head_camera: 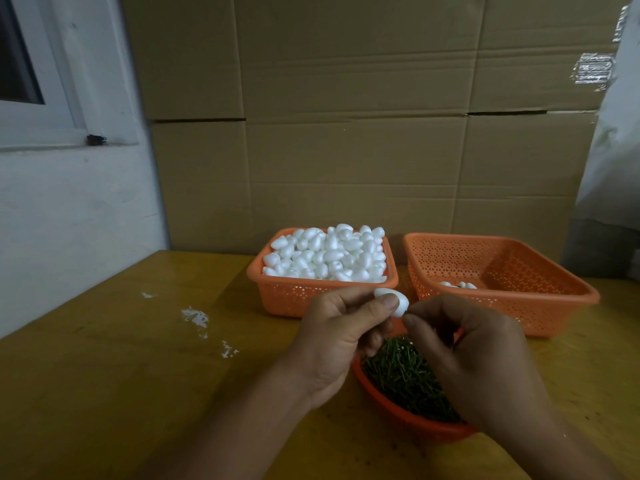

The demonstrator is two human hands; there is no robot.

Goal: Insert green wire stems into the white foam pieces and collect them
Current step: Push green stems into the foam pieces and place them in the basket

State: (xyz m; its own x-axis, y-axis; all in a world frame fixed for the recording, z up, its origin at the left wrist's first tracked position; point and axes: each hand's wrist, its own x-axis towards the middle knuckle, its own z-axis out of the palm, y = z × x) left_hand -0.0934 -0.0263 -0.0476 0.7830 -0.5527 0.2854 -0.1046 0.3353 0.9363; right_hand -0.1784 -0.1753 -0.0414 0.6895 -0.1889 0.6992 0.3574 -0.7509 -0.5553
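Observation:
My left hand (341, 336) pinches a white egg-shaped foam piece (398, 301) between thumb and fingers, above the table. My right hand (481, 362) is closed in a pinch right at the foam piece's lower end; any stem in its fingers is hidden. Under both hands sits a round orange bowl (391, 407) full of short green wire stems (401, 372). Behind stands an orange basket (294, 292) heaped with white foam pieces (329, 254). To its right, a second orange basket (502, 268) holds a few finished pieces (459, 285) near its front wall.
All of this rests on a yellow-brown wooden table (121, 358) with white foam crumbs (197, 317) to the left. A cardboard wall (346, 116) stands behind the baskets. A white wall and window frame (52, 133) are at the left.

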